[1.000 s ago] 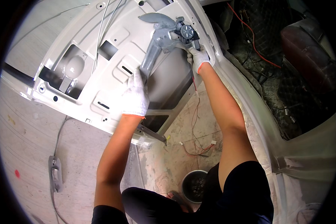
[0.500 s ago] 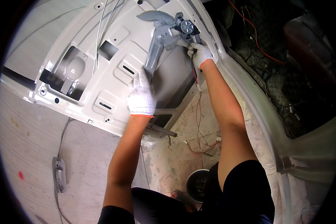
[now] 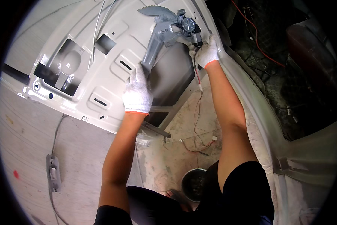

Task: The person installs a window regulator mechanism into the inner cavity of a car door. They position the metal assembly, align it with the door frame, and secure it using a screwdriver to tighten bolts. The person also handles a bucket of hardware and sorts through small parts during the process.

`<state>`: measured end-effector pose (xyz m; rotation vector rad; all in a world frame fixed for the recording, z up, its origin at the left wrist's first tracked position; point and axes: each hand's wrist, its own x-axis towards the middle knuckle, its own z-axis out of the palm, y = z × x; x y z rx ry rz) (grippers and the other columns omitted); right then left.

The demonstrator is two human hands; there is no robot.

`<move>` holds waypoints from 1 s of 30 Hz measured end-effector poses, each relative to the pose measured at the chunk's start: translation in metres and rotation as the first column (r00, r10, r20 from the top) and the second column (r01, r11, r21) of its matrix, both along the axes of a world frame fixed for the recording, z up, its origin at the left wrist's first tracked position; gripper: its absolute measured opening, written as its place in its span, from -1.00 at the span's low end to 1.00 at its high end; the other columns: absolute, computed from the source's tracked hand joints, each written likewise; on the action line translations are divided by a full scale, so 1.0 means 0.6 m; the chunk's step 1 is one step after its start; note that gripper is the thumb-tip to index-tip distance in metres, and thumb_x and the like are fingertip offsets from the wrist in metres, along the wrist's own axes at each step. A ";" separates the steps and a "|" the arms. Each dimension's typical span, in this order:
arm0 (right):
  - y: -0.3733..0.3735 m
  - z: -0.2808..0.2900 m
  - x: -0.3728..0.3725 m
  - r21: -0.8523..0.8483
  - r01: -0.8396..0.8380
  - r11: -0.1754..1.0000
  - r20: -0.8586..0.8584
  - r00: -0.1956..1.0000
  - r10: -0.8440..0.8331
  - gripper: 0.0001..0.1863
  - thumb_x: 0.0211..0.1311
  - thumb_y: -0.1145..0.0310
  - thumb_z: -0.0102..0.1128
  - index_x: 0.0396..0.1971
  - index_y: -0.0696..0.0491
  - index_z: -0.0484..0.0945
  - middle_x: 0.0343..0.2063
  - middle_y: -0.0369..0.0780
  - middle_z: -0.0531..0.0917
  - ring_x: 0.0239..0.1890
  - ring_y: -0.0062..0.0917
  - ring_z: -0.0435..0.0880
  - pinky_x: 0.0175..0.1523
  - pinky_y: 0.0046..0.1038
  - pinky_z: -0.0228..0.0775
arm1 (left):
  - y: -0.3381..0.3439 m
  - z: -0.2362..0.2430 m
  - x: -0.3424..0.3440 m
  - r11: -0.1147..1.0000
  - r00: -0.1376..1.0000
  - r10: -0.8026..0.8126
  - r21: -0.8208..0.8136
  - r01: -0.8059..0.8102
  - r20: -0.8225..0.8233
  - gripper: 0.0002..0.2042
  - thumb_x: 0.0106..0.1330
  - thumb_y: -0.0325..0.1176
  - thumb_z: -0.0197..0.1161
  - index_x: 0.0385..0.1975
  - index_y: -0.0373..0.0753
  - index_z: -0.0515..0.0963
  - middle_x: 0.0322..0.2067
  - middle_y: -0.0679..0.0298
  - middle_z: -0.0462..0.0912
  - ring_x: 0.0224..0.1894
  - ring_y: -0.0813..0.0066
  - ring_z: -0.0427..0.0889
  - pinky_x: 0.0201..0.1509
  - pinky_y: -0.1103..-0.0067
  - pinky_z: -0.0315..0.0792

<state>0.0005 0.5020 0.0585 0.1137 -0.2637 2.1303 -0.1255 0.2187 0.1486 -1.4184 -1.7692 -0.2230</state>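
Note:
A grey metal window regulator (image 3: 164,32) with a toothed sector and a round motor (image 3: 188,24) lies against the cream inner panel of a vehicle door (image 3: 114,73). My left hand (image 3: 137,90), in a white knit glove, is closed on the lower end of the regulator's arm, fingers pointing up along it. At the motor's black lower end is my gloved right hand (image 3: 207,53); one finger stretches up toward the door's edge while the others curl at the motor's base, partly hidden. Red and dark wires (image 3: 197,75) with a white connector hang below that hand.
Pale cables (image 3: 97,30) run down the panel's upper left. On the floor sit a dark round bowl (image 3: 194,184), loose wires with connectors (image 3: 200,148) and a grey power strip (image 3: 53,172). The vehicle's door frame (image 3: 251,101) and dark interior are to the right.
The view has shifted slightly. My right hand has moved a little down and right along the motor's end, with one finger now stretched out. My left hand keeps its hold on the regulator's arm.

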 end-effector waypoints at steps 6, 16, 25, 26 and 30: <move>0.004 -0.007 -0.007 0.025 0.023 0.999 0.007 1.000 -0.023 -0.31 0.38 -0.46 -0.28 0.07 -0.13 0.33 -0.25 -0.16 0.53 -0.39 -0.39 0.40 -0.42 -0.41 0.14 | -0.004 -0.002 0.001 0.998 0.996 0.062 -0.036 -0.060 0.057 -0.26 0.20 -0.31 0.36 0.41 -0.16 0.22 0.09 0.00 0.60 -0.30 -0.05 0.73 -0.26 0.20 0.64; 0.000 -0.009 -0.009 0.031 0.005 1.000 0.042 0.999 -0.007 -0.33 0.43 -0.42 -0.35 0.06 -0.12 0.34 -0.29 -0.14 0.54 -0.45 -0.42 0.38 -0.45 -0.43 0.14 | -0.014 -0.005 0.001 0.999 0.989 0.032 -0.029 -0.029 0.142 -0.24 0.19 -0.33 0.34 0.43 -0.11 0.19 0.18 0.09 0.56 -0.29 -0.02 0.73 -0.25 0.22 0.63; -0.012 -0.004 0.003 0.036 -0.043 0.998 -0.015 0.999 0.044 -0.30 0.41 -0.45 -0.36 0.15 -0.16 0.32 -0.19 -0.09 0.57 -0.44 -0.42 0.39 -0.42 -0.42 0.14 | -0.024 -0.008 -0.004 1.000 0.985 -0.007 -0.015 0.010 0.175 -0.21 0.18 -0.33 0.36 0.45 -0.06 0.17 0.12 0.08 0.58 -0.29 -0.04 0.72 -0.26 0.22 0.63; -0.013 -0.002 0.005 0.040 -0.063 0.997 -0.030 0.997 0.065 -0.30 0.41 -0.45 -0.36 0.15 -0.16 0.32 -0.19 -0.09 0.57 -0.43 -0.42 0.39 -0.42 -0.42 0.14 | -0.026 -0.008 -0.006 1.000 0.983 -0.016 -0.009 0.018 0.180 -0.20 0.17 -0.34 0.37 0.46 -0.05 0.17 0.11 0.08 0.58 -0.30 -0.04 0.72 -0.27 0.22 0.63; -0.027 0.002 0.013 0.046 -0.081 0.996 0.035 0.996 0.079 -0.29 0.39 -0.47 -0.33 0.15 -0.17 0.34 -0.19 -0.10 0.58 -0.43 -0.43 0.39 -0.41 -0.43 0.15 | -0.035 -0.013 -0.006 0.997 0.959 -0.076 0.024 0.073 0.273 -0.18 0.14 -0.46 0.35 0.47 -0.03 0.16 0.07 0.05 0.57 -0.20 -0.01 0.72 -0.22 0.21 0.64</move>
